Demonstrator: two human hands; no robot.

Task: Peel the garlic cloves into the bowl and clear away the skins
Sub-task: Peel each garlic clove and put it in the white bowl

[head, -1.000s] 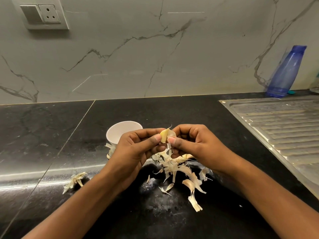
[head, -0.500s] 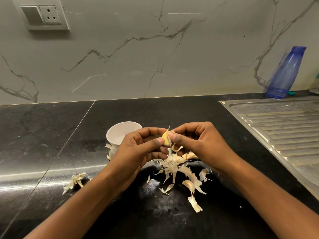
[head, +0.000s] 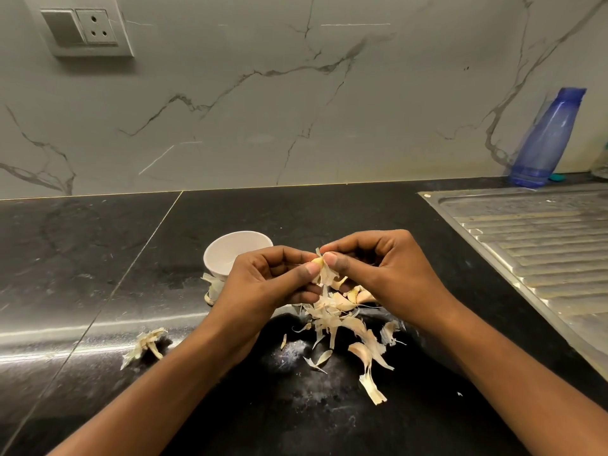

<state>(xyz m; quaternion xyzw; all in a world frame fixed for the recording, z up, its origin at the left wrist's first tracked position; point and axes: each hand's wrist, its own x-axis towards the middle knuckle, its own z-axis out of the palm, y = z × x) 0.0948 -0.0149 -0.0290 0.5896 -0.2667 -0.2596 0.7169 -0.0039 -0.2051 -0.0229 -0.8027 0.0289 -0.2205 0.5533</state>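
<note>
Head view: fingers [head: 307, 270] of left hand [head: 263, 284] and right hand [head: 385, 274] pinch one garlic clove [head: 317, 261] (skin dangling) above loose skins [head: 339, 320].

Black counter [head: 82, 258]: white bowl [head: 230, 255], garlic skins [head: 345, 327], blue bottle [head: 546, 139].

I see a home kitchen: a black stone counter [head: 82, 251], a steel sink drainboard [head: 539, 251] set into its right side, and a marbled backsplash [head: 263, 110] with a wall socket [head: 86, 29] behind it.

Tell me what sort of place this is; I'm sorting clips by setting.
Most likely a home kitchen: a ribbed steel sink drainboard set into a black stone counter, a marble-look backsplash with a wall socket, and garlic skins piled by a white bowl.
</note>
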